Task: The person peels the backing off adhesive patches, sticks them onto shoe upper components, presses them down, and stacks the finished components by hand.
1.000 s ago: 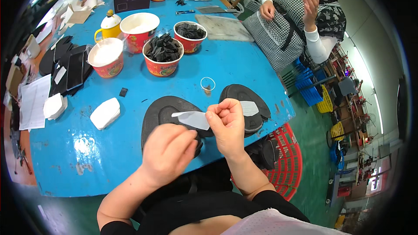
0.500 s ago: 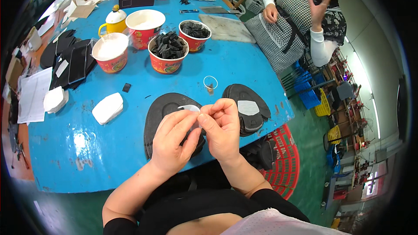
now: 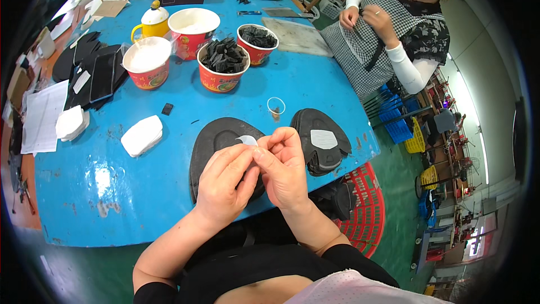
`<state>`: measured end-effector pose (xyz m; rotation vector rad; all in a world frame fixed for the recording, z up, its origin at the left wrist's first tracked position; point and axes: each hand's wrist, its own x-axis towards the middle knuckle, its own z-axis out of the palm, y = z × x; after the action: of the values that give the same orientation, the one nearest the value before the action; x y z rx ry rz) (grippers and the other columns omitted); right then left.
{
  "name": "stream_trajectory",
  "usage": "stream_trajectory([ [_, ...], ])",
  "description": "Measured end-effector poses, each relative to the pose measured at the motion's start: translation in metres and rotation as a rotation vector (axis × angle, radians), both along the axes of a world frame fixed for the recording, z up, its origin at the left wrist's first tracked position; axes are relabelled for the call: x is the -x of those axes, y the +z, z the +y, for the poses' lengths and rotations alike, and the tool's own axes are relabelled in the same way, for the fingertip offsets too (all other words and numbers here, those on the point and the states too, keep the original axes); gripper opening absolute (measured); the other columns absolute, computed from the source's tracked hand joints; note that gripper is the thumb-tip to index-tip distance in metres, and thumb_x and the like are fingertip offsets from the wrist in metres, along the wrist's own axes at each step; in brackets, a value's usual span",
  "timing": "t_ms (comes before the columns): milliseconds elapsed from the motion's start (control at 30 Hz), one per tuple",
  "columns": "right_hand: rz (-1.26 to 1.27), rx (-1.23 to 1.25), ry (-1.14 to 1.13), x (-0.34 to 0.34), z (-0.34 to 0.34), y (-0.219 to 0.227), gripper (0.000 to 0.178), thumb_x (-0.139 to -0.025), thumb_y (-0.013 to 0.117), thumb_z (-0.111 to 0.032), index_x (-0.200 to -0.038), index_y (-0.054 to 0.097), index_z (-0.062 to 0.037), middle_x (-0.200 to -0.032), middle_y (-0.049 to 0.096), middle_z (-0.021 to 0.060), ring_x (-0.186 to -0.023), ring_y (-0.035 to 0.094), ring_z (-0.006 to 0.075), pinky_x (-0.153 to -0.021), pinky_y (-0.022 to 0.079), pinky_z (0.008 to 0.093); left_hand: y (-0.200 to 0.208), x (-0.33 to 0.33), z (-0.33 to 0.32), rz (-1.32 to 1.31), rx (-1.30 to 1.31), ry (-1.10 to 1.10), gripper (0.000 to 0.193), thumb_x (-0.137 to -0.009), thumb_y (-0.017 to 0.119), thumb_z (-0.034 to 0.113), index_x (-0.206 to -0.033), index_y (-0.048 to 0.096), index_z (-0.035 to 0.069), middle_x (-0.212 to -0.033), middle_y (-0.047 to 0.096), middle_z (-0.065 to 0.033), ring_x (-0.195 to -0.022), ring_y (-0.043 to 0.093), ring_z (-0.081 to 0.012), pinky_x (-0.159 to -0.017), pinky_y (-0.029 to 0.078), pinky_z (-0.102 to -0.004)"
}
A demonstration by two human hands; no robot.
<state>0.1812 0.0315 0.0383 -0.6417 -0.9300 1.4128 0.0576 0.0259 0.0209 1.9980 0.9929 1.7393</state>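
Bright, even overhead lighting. White glare patches on the blue table (image 3: 107, 180) near its front-left edge. Shadows soft. Centre sharp; strong fisheye bending and black vignette beyond the table's rim.

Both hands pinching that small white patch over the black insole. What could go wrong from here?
1. The white patch is mostly hidden between left hand and right hand; it may crease or land crooked on the black insole.
2. The small clear cup stands just beyond the hands; a reach forward could tip it.
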Motion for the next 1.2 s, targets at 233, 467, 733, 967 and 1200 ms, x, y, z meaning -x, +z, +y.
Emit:
stream_trajectory([
  [233, 0.059, 0.051, 0.055, -0.002, 0.001, -0.004, 0.026, -0.083, 0.059, 0.003, -0.1, 0.042, -0.0072, -0.088, 0.053, 0.0039, -0.08, 0.053, 0.0091, -0.075, 0.045, 0.0223, 0.0, 0.001, 0.001, 0.008, 0.005, 0.01, 0.028, -0.068, 0.067, -0.002, -0.096, 0.061, -0.003, -0.094, 0.06, -0.015, -0.083, 0.06, -0.0304, -0.073, 0.049, -0.0352],
  [467, -0.013, 0.124, 0.038, -0.003, -0.005, -0.004, 0.022, -0.085, 0.057, -0.003, -0.103, 0.044, -0.0066, -0.092, 0.057, 0.0053, -0.083, 0.055, 0.0107, -0.074, 0.045, 0.0225, 0.0, 0.004, -0.001, 0.011, 0.035, 0.033, 0.024, -0.071, 0.066, -0.002, -0.095, 0.061, -0.003, -0.092, 0.061, -0.0148, -0.083, 0.06, -0.0296, -0.072, 0.049, -0.0343],
  [733, -0.163, -0.089, -0.007, -0.003, 0.003, -0.009, 0.023, -0.087, 0.056, 0.0, -0.104, 0.041, -0.0034, -0.094, 0.057, 0.0069, -0.088, 0.057, 0.0109, -0.077, 0.046, 0.0225, 0.0, 0.008, -0.001, 0.011, 0.155, 0.009, 0.026, -0.074, 0.064, 0.0, -0.1, 0.061, -0.001, -0.098, 0.063, -0.0167, -0.091, 0.062, -0.0303, -0.079, 0.048, -0.0334],
  [967, -0.181, -0.167, -0.034, -0.003, 0.012, -0.004, 0.024, -0.087, 0.054, 0.002, -0.105, 0.04, -0.0022, -0.091, 0.057, 0.0094, -0.085, 0.057, 0.0132, -0.077, 0.047, 0.0241, -0.005, 0.002, 0.007, -0.131, 0.141, 0.02, 0.023, -0.074, 0.067, 0.001, -0.096, 0.063, 0.0, -0.095, 0.064, -0.0138, -0.083, 0.063, -0.0271, -0.07, 0.051, -0.0314],
  [1200, -0.159, -0.057, -0.053, -0.003, 0.003, -0.003, 0.029, -0.084, 0.057, 0.004, -0.106, 0.04, -0.0016, -0.089, 0.058, 0.0097, -0.083, 0.057, 0.0126, -0.075, 0.048, 0.0239, -0.009, 0.004, 0.004, -0.03, 0.088, 0.043, 0.024, -0.072, 0.067, 0.0, -0.096, 0.063, -0.001, -0.094, 0.063, -0.0136, -0.082, 0.062, -0.027, -0.071, 0.051, -0.0328],
])
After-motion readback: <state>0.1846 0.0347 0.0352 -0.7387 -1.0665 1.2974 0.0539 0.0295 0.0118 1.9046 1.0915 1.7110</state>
